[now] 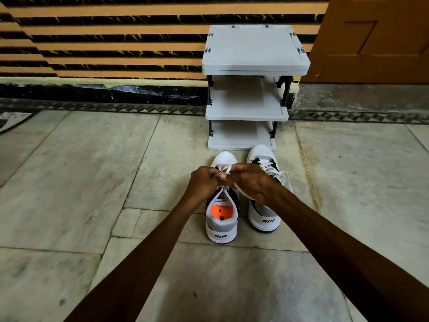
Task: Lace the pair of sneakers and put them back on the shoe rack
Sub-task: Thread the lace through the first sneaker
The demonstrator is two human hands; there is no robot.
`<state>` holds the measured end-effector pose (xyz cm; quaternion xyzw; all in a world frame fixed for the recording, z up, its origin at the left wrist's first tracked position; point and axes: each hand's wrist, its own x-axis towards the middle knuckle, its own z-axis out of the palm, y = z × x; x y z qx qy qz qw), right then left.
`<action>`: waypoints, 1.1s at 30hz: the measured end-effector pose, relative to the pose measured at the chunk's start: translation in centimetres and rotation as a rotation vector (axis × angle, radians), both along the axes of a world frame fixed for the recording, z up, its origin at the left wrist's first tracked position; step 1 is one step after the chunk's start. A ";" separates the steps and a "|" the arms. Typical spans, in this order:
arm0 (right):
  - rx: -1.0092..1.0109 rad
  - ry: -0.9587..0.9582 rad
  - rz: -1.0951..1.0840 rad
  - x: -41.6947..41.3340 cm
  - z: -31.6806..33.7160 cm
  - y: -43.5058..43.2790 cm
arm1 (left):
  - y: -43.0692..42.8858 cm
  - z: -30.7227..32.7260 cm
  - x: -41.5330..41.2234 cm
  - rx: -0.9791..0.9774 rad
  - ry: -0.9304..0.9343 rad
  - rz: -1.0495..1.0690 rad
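On the floor before the shoe rack, the left hand and right hand pinch the lace over the left sneaker, apparently tying it. The knot likely needs tightening next. The right sneaker stands beside.

The floor is pale grey stone slabs with dark joints. A grey three-shelf shoe rack stands on it against the wall. Just before the rack two white sneakers stand side by side, heels toward the camera: the nearer sneaker and the farther sneaker, its toe by the bottom shelf.
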<state>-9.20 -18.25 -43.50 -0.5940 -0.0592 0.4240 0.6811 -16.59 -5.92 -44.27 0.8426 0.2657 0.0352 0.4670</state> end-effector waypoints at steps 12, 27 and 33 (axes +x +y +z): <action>-0.295 -0.213 -0.254 1.0 -1.9 0.4 | 0.5 -0.5 -0.6 -0.086 -0.039 -0.183; -0.198 -0.054 -0.187 0.5 -1.4 0.3 | 0.5 -1.6 -0.1 -0.251 -0.090 0.153; -0.211 -0.018 -0.298 0.2 -1.2 0.6 | 0.1 -1.1 0.1 -0.361 -0.126 0.162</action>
